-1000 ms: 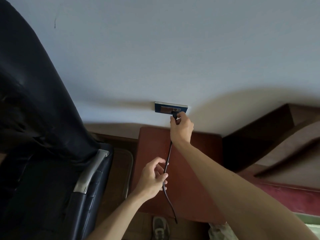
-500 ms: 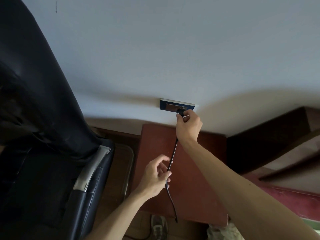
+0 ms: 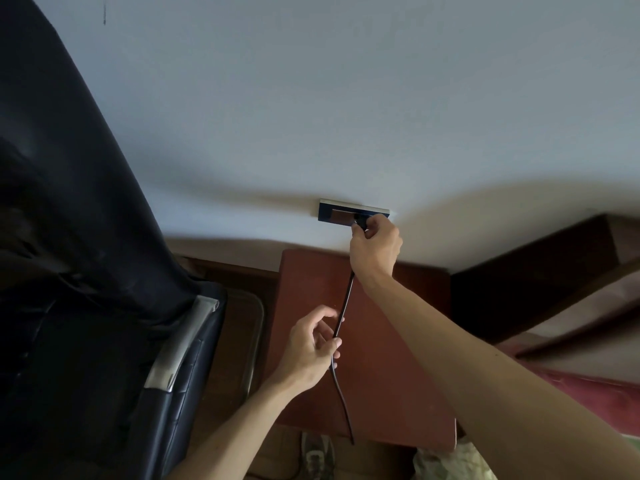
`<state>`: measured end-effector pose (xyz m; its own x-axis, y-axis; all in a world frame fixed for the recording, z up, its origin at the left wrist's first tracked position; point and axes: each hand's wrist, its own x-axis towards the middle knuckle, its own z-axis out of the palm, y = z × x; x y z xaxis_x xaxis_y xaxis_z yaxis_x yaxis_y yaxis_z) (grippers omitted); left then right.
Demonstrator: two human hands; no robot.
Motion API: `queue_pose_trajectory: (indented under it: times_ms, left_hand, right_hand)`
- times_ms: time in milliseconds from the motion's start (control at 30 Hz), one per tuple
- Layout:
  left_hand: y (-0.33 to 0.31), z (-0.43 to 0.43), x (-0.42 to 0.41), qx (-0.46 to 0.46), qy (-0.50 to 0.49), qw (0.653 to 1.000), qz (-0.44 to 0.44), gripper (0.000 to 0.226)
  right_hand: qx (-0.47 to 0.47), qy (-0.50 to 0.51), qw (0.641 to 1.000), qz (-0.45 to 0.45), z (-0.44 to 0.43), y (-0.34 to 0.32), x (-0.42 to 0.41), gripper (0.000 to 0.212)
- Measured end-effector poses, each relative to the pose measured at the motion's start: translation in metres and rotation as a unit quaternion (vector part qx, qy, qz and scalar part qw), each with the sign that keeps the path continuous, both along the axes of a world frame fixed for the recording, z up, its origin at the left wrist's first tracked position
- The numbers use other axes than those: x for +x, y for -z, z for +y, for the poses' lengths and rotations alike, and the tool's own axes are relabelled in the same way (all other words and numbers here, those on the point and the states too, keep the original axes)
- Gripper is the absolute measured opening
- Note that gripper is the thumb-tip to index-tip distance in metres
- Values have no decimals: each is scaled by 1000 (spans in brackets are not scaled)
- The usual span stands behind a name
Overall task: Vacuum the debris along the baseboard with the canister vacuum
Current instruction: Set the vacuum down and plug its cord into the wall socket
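The dark blue rectangular wall socket plate is taken as the reference. A small black plug is pinched at the plate's right end by the curled fingers and thumb of the right hand, which is held close against the pale grey wall. Whether the pins are fully seated cannot be told, since the plug is largely hidden by the fingers.

Below the plate, the thin black power cord is run down over a red-brown wooden cabinet top and is held lightly between the thumb and curled fingers of the left hand. The canister vacuum itself is not in view. Only its cord is seen, dropping past the cabinet's near edge, well below the plate. A black leather chair stands far to the left of the plate.

The step in hand is judged to be plugging in. It would be done well if the plug were kept square to the plate and pushed straight in by its body, not by the cord. Slack should be fed up by the left hand, so that no sideways pull is put on the pins. Fingertips should be kept off the metal.
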<state>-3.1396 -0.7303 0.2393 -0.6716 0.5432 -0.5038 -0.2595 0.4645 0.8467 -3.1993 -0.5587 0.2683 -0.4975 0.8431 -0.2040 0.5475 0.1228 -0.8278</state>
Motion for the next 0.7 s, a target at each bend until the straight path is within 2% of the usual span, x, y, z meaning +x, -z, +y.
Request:
queue_pose_trajectory:
  times_ms: [167, 367, 433, 500, 600, 700]
  left_hand:
    - [-11, -6, -10, -41, 52, 996, 63, 26]
    - [-46, -15, -39, -118, 143, 977, 109, 33]
    - [-63, -19, -51, -146, 166, 966, 133, 40]
    - [-80, -25, -60, -196, 199, 947, 160, 53]
    - [-113, -34, -66, -306, 245, 891, 229, 75]
    - [-151, -44, -61, -373, 274, 838, 290, 80]
  right_hand:
    - [23, -55, 998, -30, 5, -6, 4, 12]
    - [77, -195, 973, -92, 15, -24, 28, 23]
    - [121, -278, 941, -148, 18, -41, 39, 33]
    - [159, -361, 893, -216, 18, -60, 48, 45]
    - [198, -434, 831, -286, 11, -92, 67, 62]
    - [225, -459, 795, -325, -2, -125, 91, 70]
